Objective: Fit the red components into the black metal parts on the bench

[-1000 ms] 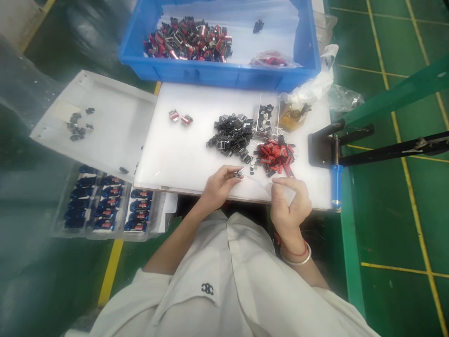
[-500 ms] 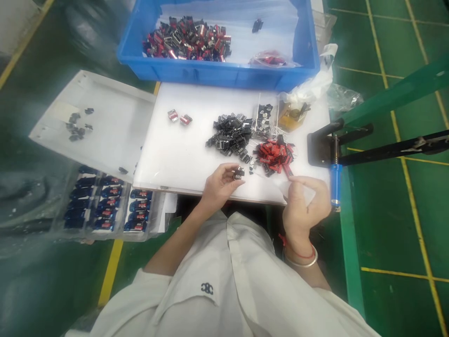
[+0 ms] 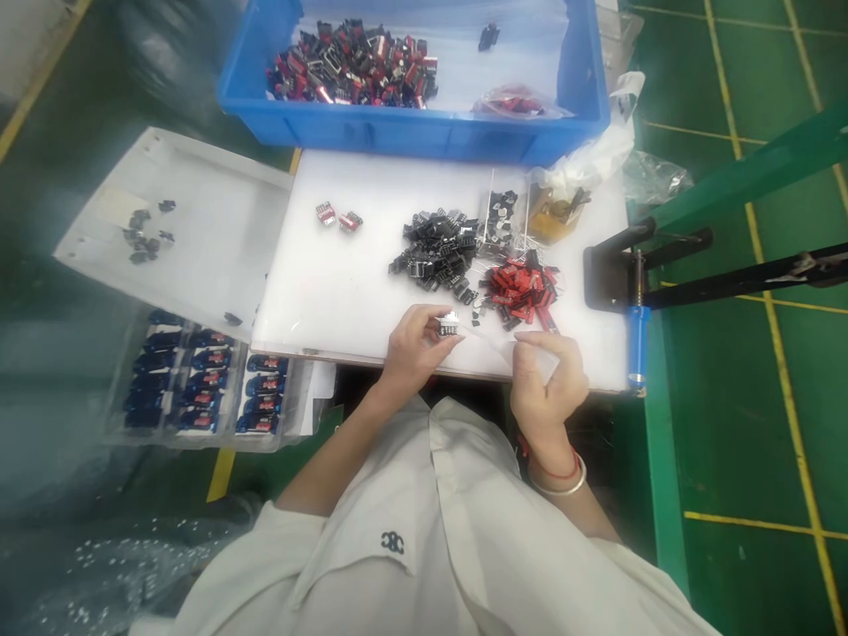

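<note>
The left hand (image 3: 416, 349) pinches a small black-and-silver component (image 3: 449, 324) between thumb and fingertips, just above the near edge of the worktop (image 3: 344, 291). The right hand (image 3: 548, 393) has come back inward since the earlier frame, away from the blue handle (image 3: 637, 349) at its 3 o'clock and nearer the left hand. Its thumb and fingers are closed narrowly on a thin, glossy clear film (image 3: 498, 340), which stretches toward the component. The component now shows more of its bright metal top.

At 12 o'clock from the hands, a heap of ridged black parts (image 3: 434, 252) lies on the smooth white worktop, with a mound of red-and-black parts (image 3: 520, 287) just beside it at 1 o'clock. Further out at 12 o'clock, a blue plastic crate (image 3: 411, 132) holds a mixed heap of red, black and metal parts (image 3: 351, 66). At 10 o'clock, 2 small red-and-black assemblies (image 3: 335, 216) sit apart on the worktop. Beyond them at 9 o'clock, a few black pieces (image 3: 142, 238) lie on a translucent white tray (image 3: 212, 221). A braided red cord and a pale metal bangle (image 3: 556, 477) circle the right wrist.
</note>
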Action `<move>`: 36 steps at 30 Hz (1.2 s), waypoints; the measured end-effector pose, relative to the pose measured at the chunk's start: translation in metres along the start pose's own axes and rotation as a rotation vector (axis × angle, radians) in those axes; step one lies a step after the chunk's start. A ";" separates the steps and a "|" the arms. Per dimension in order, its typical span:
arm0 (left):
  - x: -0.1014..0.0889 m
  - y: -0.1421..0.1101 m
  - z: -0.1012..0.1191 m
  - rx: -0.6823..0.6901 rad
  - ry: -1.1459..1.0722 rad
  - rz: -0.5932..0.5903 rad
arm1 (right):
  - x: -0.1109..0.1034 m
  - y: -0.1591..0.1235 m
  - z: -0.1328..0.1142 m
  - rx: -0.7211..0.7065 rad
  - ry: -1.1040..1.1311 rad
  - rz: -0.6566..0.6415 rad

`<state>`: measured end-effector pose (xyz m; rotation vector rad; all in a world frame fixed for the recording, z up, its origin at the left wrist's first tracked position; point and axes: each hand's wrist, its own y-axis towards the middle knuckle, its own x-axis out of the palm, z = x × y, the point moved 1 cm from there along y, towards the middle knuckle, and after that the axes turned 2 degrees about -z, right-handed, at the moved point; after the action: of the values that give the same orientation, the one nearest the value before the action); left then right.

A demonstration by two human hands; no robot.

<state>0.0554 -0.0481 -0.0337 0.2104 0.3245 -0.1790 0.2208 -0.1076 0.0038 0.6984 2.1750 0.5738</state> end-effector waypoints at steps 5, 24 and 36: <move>0.000 0.000 -0.001 0.000 0.006 -0.001 | 0.002 -0.003 0.002 0.002 0.003 -0.021; 0.000 -0.001 0.000 0.004 0.002 0.001 | 0.000 0.003 -0.005 -0.058 0.003 -0.020; 0.001 -0.002 -0.001 0.062 0.029 0.007 | 0.003 0.000 -0.004 -0.040 0.024 -0.009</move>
<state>0.0558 -0.0498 -0.0354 0.2757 0.3473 -0.1794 0.2161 -0.1059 0.0048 0.6630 2.1821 0.6220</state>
